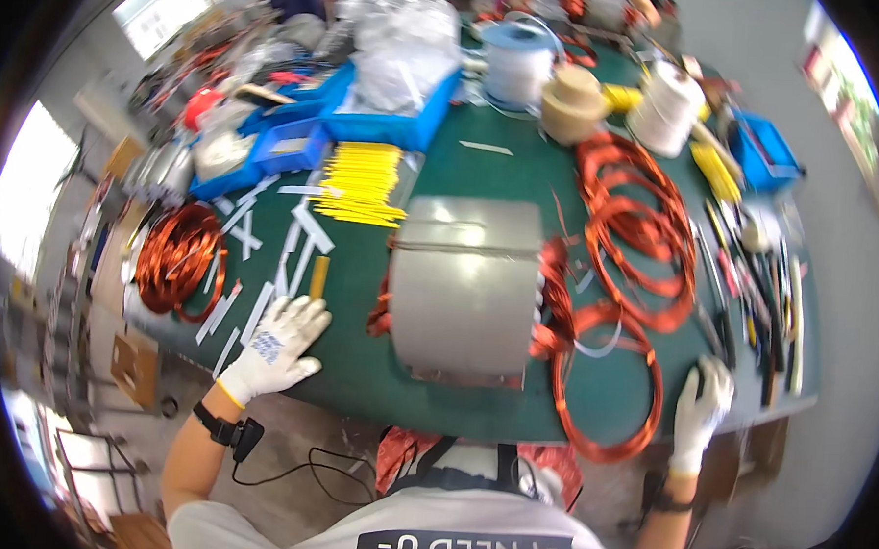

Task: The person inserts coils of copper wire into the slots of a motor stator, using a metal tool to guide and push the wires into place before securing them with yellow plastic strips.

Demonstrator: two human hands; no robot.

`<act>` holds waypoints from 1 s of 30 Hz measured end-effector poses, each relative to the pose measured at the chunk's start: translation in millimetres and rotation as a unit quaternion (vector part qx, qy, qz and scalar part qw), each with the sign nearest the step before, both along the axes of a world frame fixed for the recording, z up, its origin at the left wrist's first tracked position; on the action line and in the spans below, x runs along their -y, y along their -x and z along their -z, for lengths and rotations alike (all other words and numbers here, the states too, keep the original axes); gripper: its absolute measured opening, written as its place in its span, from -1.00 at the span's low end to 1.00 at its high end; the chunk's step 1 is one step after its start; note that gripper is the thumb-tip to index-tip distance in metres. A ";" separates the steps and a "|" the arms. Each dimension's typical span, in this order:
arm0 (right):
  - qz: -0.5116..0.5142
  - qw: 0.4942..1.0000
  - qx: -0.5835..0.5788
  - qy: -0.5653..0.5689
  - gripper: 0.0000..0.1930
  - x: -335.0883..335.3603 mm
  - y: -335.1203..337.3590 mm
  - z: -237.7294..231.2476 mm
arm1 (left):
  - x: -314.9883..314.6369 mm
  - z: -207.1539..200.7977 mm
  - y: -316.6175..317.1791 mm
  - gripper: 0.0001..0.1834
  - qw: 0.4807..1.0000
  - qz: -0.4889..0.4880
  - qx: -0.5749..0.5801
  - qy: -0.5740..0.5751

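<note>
A grey metal stator cylinder [466,286] lies on the green table between my hands, with copper wire windings [554,299] bulging from both ends. My left hand [277,349], in a white glove, rests left of it with fingers stretched out and thumb apart. Its fingertips are beside a small brownish-yellow strip [319,277]; whether they touch it I cannot tell. White paper-like strips [257,311] lie around that hand. Near the right front edge, my gloved right hand [704,399] has thumb and fingers apart, holding nothing visible. It is close to a loose copper wire coil [658,387].
Larger copper coils [690,256] cover the table right of the cylinder, with hand tools [753,288] beyond. A copper bundle [177,263] sits far left. Yellow strips [360,181], blue bins [382,130] and spools [517,67] stand toward the back.
</note>
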State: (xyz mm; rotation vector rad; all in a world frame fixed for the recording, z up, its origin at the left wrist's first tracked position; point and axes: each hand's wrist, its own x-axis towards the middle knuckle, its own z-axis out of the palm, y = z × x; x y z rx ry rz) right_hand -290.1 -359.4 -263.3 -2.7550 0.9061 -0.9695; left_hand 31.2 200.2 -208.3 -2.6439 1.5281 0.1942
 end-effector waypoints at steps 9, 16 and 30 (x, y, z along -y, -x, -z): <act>-0.322 0.939 -0.050 -0.107 -0.76 -60.2 -104.5 -141.1 | 113.5 -58.0 4.3 -0.57 0.822 -0.292 -0.405 0.275; -0.525 0.813 -0.249 -0.030 -0.76 -83.5 -180.5 -75.5 | 154.0 -16.0 4.7 -0.67 0.691 -0.356 -0.520 0.355; -0.265 0.955 -0.061 -0.118 -0.57 -96.4 -179.8 -57.8 | 165.2 22.5 6.0 -0.65 0.716 -0.269 -0.415 0.492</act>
